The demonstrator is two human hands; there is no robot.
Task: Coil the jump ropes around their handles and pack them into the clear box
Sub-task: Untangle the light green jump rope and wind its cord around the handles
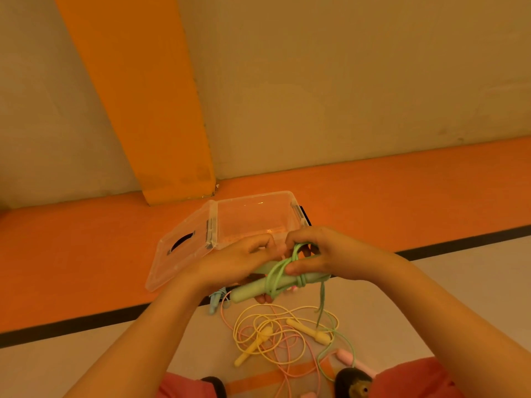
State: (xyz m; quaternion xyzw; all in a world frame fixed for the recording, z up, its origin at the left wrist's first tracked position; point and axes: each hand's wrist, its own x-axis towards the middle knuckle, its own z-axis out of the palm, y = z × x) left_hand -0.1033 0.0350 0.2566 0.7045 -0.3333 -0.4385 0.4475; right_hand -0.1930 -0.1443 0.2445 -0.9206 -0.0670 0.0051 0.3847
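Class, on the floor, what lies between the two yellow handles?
Head view: tangled loops of yellow rope and pink rope lie between the yellow handles.

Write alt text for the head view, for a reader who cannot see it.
A left hand grips the green handles while the right hand pinches the green cord looped round them. Behind the hands stands the clear box, its lid swung open; a yellow rope and a pink rope lie tangled on the floor.

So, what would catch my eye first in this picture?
The left hand and right hand meet mid-frame, holding pale green handles with a green cord looped round them. Just behind stands an open clear box. Below them, a yellow rope and a pink rope lie tangled on the floor.
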